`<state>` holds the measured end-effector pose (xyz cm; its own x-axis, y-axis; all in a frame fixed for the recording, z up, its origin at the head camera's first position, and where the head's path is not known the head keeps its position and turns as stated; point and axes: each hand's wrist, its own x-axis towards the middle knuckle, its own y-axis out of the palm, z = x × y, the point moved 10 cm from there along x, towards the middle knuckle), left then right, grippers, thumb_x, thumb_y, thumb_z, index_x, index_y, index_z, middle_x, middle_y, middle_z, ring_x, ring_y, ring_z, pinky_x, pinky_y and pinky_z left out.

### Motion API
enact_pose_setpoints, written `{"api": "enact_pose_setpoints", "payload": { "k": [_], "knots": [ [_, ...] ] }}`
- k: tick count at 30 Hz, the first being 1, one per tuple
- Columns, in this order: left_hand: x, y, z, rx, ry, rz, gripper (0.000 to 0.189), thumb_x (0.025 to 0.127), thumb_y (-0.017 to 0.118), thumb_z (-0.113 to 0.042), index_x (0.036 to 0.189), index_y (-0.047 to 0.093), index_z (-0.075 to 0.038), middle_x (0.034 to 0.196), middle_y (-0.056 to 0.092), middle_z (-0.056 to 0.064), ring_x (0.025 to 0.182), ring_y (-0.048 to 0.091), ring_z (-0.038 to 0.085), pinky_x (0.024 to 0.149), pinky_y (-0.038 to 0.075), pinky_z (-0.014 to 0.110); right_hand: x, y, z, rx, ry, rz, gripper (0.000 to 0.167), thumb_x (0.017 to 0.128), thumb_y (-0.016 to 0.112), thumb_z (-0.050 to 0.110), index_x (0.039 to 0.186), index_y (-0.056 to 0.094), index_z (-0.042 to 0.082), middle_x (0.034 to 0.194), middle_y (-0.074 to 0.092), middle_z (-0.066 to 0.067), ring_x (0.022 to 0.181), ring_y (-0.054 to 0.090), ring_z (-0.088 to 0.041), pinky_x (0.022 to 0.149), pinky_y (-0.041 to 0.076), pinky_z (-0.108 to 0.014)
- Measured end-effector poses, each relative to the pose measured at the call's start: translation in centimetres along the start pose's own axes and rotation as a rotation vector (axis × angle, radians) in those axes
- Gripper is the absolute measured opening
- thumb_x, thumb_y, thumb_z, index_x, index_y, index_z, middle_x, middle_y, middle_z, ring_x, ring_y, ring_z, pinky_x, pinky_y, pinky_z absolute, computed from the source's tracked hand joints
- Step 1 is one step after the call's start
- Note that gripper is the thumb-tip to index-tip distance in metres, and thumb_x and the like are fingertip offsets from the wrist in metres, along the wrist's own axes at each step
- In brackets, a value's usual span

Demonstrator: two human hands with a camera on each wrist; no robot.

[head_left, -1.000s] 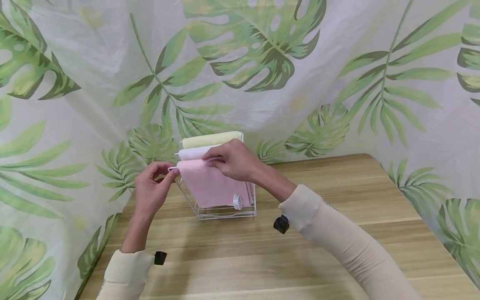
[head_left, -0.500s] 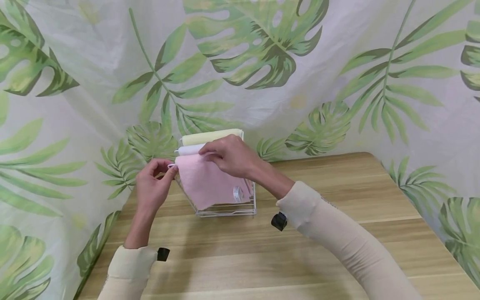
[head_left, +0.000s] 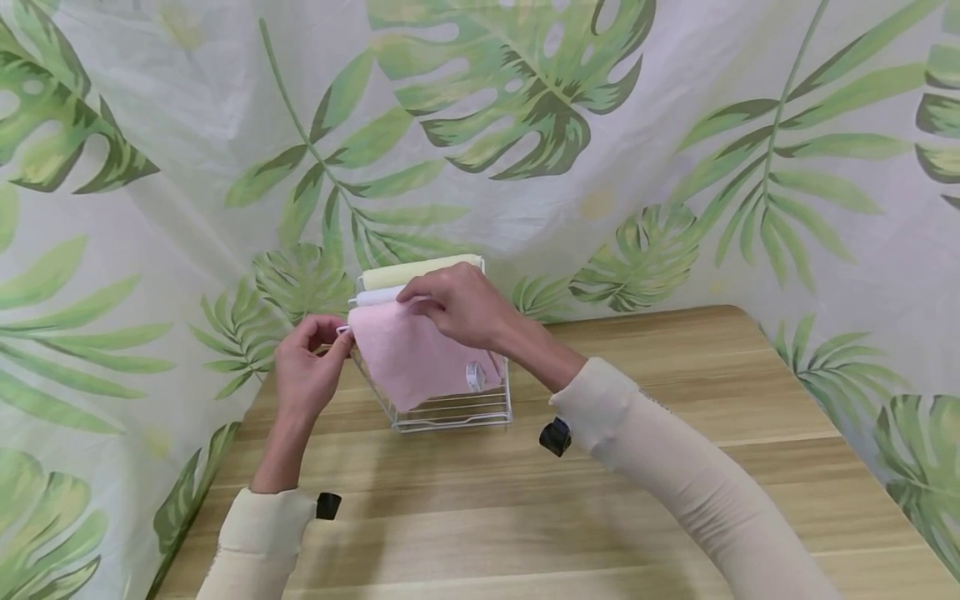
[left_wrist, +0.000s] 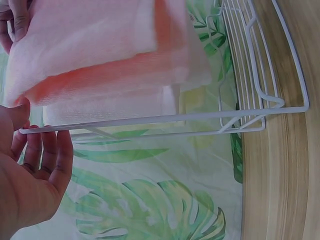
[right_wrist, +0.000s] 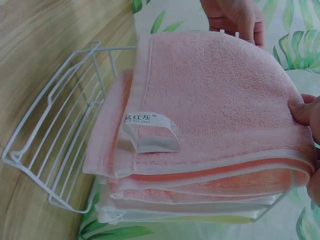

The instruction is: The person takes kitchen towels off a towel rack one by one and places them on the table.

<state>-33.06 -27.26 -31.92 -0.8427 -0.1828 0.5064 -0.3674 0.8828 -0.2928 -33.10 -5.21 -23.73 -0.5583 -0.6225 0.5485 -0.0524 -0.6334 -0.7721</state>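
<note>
- Pinching the pink towel [head_left: 420, 354] at its top edge, frame centre: right hand [head_left: 467, 306], thumb and fingers drawn together on cloth.
- Left hand [head_left: 306, 373], left of centre: thumb and fingers curled round a bar end of the white wire rack [head_left: 450, 426].
- Pink towel: draped at rack's near side, white label [head_left: 474, 377] lower right.
- White towel [head_left: 377, 296], yellow towel [head_left: 420, 270]: directly above it in frame.

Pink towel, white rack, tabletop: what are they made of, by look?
Pink towel: looks like terry cloth, soft matte; short fuzzy loops show, fibre unclear. White rack: likely metal wire with a smooth white coating; thin bars bent at the corners, bare core not visible. Tabletop: wood or wood-look laminate, smooth; streaky grain shows, can't tell which.
</note>
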Motion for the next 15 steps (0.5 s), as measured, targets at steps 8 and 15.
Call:
{"api": "enact_pose_setpoints", "payload": {
  "k": [8, 15],
  "knots": [
    [0.3, -0.1, 0.4, 0.003, -0.033, -0.013, 0.011, 0.096, 0.073, 0.001, 0.105, 0.071, 0.006, 0.081, 0.065, -0.015, 0.074, 0.067, 0.000, 0.066, 0.060, 0.012, 0.5, -1.3, 0.9, 0.059, -0.024, -0.031, 0.016, 0.104, 0.072, 0.010, 0.116, 0.083, 0.010, 0.114, 0.083, -0.002, 0.102, 0.079, -0.013, 0.085, 0.061, -0.023],
    [0.2, -0.4, 0.3, 0.066, -0.025, -0.050, 0.007, 0.093, 0.075, 0.001, 0.096, 0.069, 0.002, 0.080, 0.060, -0.018, 0.079, 0.063, -0.002, 0.071, 0.056, 0.007, 0.7, -2.8, 2.0, 0.117, -0.026, -0.061, 0.015, 0.102, 0.074, 0.010, 0.114, 0.083, 0.008, 0.114, 0.083, -0.004, 0.104, 0.079, -0.014, 0.084, 0.061, -0.020]
  ]
}}
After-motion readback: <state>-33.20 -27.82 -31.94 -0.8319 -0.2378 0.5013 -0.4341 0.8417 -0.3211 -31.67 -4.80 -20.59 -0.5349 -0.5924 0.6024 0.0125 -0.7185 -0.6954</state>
